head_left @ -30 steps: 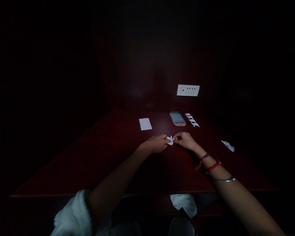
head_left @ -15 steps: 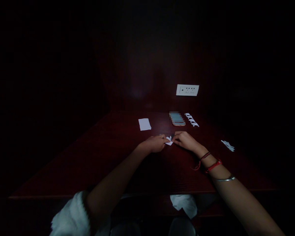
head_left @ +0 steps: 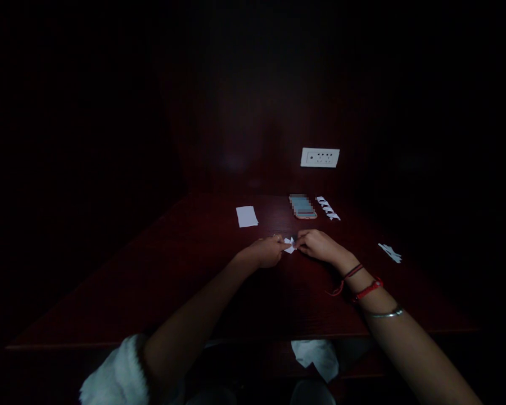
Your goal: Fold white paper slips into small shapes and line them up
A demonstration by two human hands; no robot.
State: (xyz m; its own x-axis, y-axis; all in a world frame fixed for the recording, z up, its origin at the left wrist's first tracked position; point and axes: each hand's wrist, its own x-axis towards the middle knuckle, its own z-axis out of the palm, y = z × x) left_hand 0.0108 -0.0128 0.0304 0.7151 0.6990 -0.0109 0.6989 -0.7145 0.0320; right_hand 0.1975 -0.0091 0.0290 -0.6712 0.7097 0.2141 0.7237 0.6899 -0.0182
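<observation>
Between my two hands, just above the dark red table, is a small folded piece of white paper [head_left: 289, 246] with a pointed flap standing up. My left hand [head_left: 267, 251] pinches its left side between thumb and fingers. At the right edge, the fingertips of my right hand [head_left: 318, 244] are closed on the same paper. The fingers cover part of it, so its full shape is hidden. Behind my left hand lies a stack of white paper sheets [head_left: 247, 216].
A phone [head_left: 302, 206] lies farther back, with a row of folded white paper pieces [head_left: 328, 208] beside it. More folded paper [head_left: 390, 253] rests to the right on the table [head_left: 152, 270]. A socket panel [head_left: 320, 157] is on the back wall. White crumpled material [head_left: 316, 358] shows below the front edge.
The view has shifted slightly, so everything sits a little lower. Both hands keep hold of the folded paper, which has turned a little between the fingers.
</observation>
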